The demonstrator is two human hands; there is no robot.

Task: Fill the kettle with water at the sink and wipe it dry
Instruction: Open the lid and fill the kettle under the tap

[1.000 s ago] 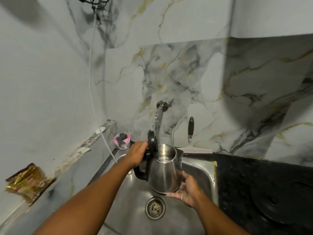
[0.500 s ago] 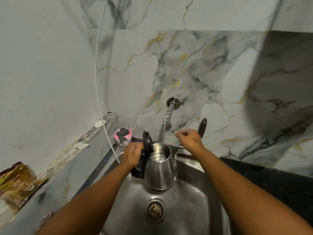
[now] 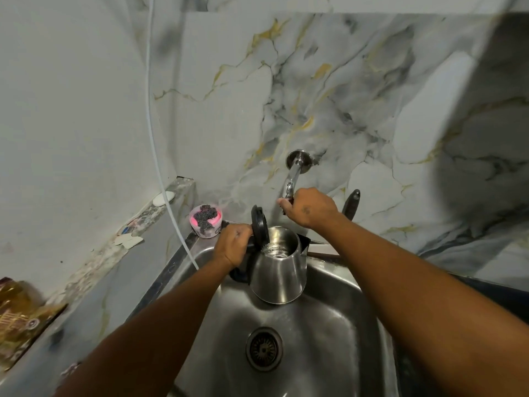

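A steel kettle [image 3: 279, 275] with its black lid [image 3: 259, 223] flipped up hangs over the steel sink [image 3: 337, 325]. My left hand [image 3: 232, 245] grips its black handle on the left side. A little water shows inside the kettle. My right hand [image 3: 309, 207] is closed around the end of the chrome wall tap [image 3: 294, 169], just above and behind the kettle's mouth. The tap's outlet is hidden by my fingers.
A pink tub holding a dark scourer [image 3: 205, 221] stands at the sink's back left corner. A white hose [image 3: 160, 156] runs down the wall into the sink. A black-handled squeegee [image 3: 351, 206] leans behind my right hand. The drain [image 3: 264, 349] lies below the kettle. A gold packet [image 3: 20, 313] lies at left.
My right hand left the kettle's base, rose to the tap and closed on its end. My left hand kept hold of the kettle.
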